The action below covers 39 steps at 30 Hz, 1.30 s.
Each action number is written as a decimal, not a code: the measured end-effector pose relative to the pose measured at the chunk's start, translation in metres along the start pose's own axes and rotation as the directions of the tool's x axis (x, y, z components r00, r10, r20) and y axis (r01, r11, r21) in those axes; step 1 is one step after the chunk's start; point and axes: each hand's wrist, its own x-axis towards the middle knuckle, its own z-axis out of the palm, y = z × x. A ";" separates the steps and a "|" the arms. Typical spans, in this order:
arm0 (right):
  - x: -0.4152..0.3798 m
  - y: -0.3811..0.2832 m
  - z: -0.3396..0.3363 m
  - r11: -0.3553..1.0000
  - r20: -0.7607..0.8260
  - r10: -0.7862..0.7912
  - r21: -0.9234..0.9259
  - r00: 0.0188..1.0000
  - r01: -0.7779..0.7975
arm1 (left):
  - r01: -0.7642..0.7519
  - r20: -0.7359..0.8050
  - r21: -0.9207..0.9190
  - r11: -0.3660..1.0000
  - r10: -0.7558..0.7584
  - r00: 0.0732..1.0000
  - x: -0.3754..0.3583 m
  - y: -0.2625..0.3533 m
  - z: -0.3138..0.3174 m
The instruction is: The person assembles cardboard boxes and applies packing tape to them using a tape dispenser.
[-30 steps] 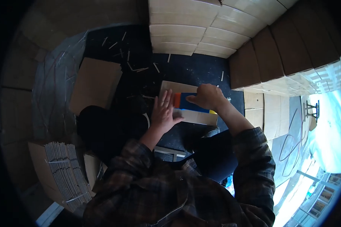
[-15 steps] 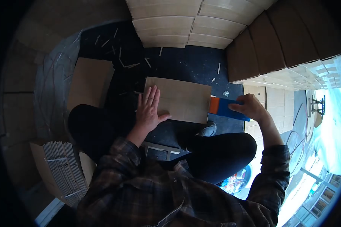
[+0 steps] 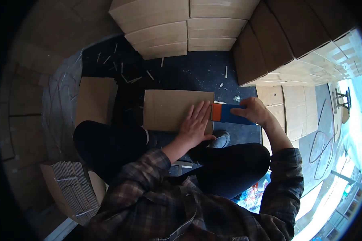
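Left hand (image 3: 194,127) flat on the carton (image 3: 163,109), fingers parted; right hand (image 3: 255,111) clutches the blue tool (image 3: 230,114) — rough tugging could skew the carton!

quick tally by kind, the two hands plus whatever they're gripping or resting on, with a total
Hands: 2, the left hand lying flat and the right hand gripping
Blue-and-orange tool: 1, in the right hand
Cardboard piece: 1, under the left hand
Total: 4
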 end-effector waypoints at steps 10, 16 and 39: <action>-0.018 0.058 -0.027 0.986 -0.001 0.013 0.168 1.000 -0.012 | 0.050 -0.078 0.054 0.997 -0.045 0.996 0.003 0.000 0.017; 0.000 0.069 -0.005 0.995 0.024 0.090 0.046 0.996 -0.091 | 0.040 -0.069 0.085 0.996 -0.034 0.997 0.003 0.002 0.015; 0.099 0.020 0.109 0.962 -0.017 0.009 -0.272 1.000 -0.013 | 0.015 -0.157 0.023 1.000 -0.011 0.988 0.002 0.001 0.011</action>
